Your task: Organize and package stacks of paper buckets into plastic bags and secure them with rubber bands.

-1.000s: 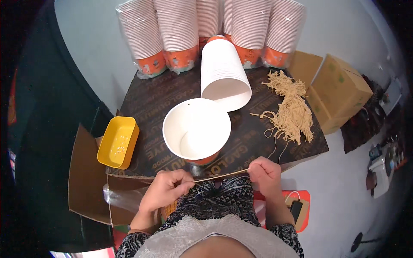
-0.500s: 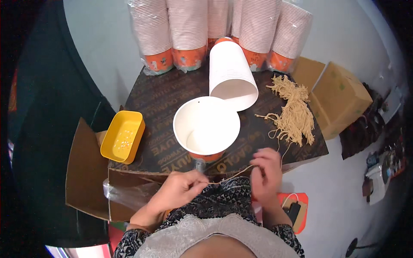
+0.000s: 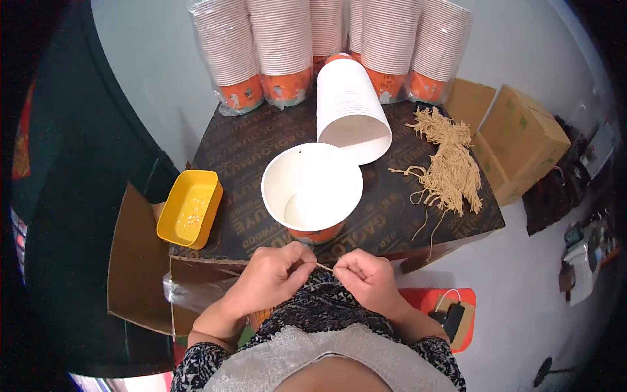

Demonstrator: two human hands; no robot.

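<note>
A short piece of tan string (image 3: 324, 266) stretches between my two hands, just off the near edge of the table. My left hand (image 3: 274, 277) pinches one end of it between thumb and forefinger. My right hand (image 3: 367, 277) is closed on the string a little to the right. Right beyond them stands a large paper cup (image 3: 312, 189), white inside, orange outside, with its mouth up. Behind it a stack of nested white cups (image 3: 351, 98) lies on its side, mouths toward me. A heap of loose tan strings (image 3: 450, 163) is at the right of the table.
At the left corner sits a yellow plastic tray (image 3: 189, 206) with small white bits in it. Wrapped stacks of cups (image 3: 281, 39) line the back. Cardboard boxes stand left (image 3: 140, 261) and right (image 3: 522, 144) of the dark table (image 3: 225, 150). A red stool (image 3: 467, 320) carries a black device.
My right hand has come left and down, close to my left hand, and its fingers have closed on the string. Two strand ends now hang separately from the heap.
</note>
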